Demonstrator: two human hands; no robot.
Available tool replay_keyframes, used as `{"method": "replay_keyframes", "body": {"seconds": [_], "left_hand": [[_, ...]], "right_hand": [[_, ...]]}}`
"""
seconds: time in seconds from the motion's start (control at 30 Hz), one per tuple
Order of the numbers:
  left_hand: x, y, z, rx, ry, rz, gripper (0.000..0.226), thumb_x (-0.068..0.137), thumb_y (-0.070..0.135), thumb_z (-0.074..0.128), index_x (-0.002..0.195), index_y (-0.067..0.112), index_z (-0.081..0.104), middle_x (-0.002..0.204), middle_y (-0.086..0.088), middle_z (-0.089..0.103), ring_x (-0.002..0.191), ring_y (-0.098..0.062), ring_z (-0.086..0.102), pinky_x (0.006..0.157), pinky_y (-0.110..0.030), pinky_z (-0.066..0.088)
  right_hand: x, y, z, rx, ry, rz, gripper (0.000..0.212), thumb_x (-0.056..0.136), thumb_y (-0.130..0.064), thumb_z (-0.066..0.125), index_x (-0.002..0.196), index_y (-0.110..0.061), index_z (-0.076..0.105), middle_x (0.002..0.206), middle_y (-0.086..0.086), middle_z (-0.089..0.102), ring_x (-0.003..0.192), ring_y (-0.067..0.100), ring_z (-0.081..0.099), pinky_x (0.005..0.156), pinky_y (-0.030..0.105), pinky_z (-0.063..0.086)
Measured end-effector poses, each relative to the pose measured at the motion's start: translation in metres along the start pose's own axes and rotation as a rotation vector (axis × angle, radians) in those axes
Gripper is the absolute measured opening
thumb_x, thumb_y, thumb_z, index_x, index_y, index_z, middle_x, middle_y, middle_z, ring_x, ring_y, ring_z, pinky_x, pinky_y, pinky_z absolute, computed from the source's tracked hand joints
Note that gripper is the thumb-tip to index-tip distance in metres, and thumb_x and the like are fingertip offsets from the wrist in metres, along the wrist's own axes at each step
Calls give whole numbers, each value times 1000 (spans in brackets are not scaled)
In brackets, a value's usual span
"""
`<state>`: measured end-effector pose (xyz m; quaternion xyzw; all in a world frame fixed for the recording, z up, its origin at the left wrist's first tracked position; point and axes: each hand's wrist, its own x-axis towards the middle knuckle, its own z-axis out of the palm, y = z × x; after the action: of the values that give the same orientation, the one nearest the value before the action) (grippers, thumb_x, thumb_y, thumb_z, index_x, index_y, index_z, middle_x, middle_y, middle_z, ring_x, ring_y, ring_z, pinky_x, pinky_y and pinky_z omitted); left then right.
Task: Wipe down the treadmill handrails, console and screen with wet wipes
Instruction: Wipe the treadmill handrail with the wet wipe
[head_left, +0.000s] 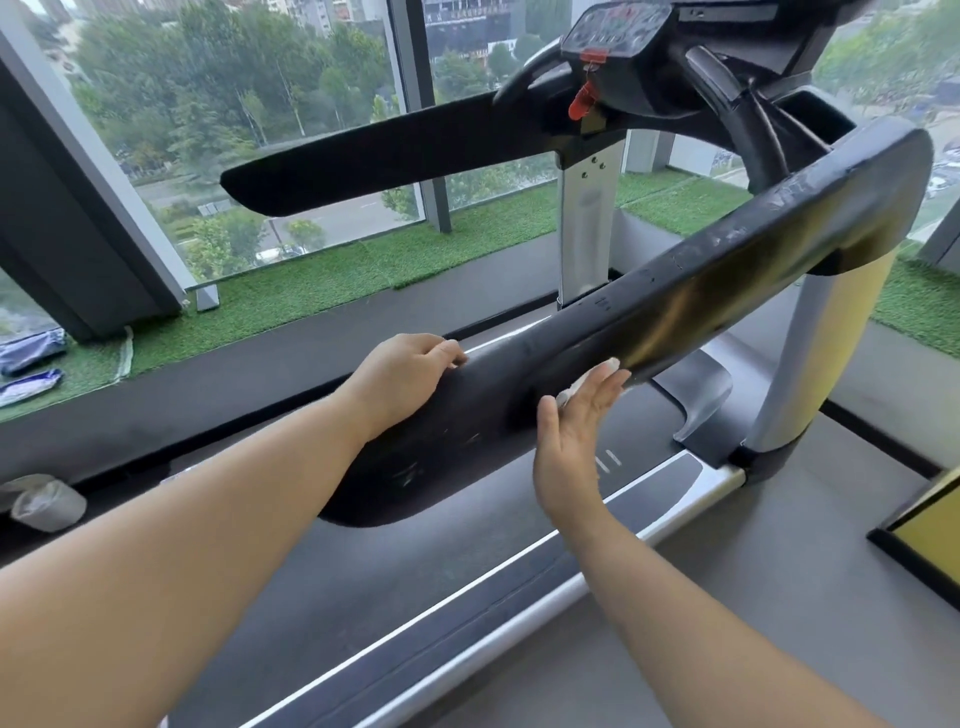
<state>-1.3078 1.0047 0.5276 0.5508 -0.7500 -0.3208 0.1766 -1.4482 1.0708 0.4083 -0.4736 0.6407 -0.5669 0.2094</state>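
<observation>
Mid-frame, the right hand (576, 421), fingers straight, presses a white wet wipe (567, 396) on the near handrail (727, 270); the left hand (405, 379) curls over its top; the far handrail (389, 150) and console (613, 31), upper frame, probably still need wiping.

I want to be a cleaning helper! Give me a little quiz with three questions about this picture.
1. True or false: the right hand presses a white wipe flat against the near handrail.
2. Which hand grips that handrail's top edge? A) left hand B) right hand C) neither
3. Fill in: the clip hanging below the console is coloured ____.

Key: 1 true; 2 A; 3 red.
</observation>
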Motion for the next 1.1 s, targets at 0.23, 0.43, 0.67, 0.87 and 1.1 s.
{"method": "replay_keyframes", "body": {"seconds": [0.23,0.43,0.67,0.87,1.1], "left_hand": [[-24,-33,-14,111,11,-38,37,100,41,36,91,26,68,89,6,68,89,-17,61,84,-30,44],[-19,-31,-6,214,92,-5,42,100,39,34,90,18,69,93,-3,67,91,-24,59,84,-34,46],[-20,-37,-4,275,135,46,42,100,40,31,87,20,66,87,0,65,87,-23,58,72,-29,39],[-20,-38,-3,275,147,95,41,100,38,32,89,18,66,88,-1,66,88,-24,58,71,-29,39],[-19,-43,-2,298,166,146,43,100,38,30,82,17,64,83,1,63,84,-23,55,68,-29,36]], "right_hand": [[-11,11,2,-267,-80,-222,63,94,-51,14,140,-39,-27,148,-14,-39,139,11,-32,109,17,-22],[-20,-7,17,-255,-65,-241,66,96,-58,14,145,-34,-24,151,-6,-35,141,19,-30,113,25,-20],[-30,16,19,-454,-85,-399,62,99,-57,11,147,-32,-20,154,-8,-28,144,18,-23,116,30,-14],[-33,-14,31,-244,-35,-197,71,95,-57,20,145,-31,-23,150,-11,-34,139,12,-32,110,18,-20],[-40,4,30,-431,-55,-343,65,97,-60,9,147,-29,-20,154,-12,-29,142,14,-25,116,29,-15]]}}
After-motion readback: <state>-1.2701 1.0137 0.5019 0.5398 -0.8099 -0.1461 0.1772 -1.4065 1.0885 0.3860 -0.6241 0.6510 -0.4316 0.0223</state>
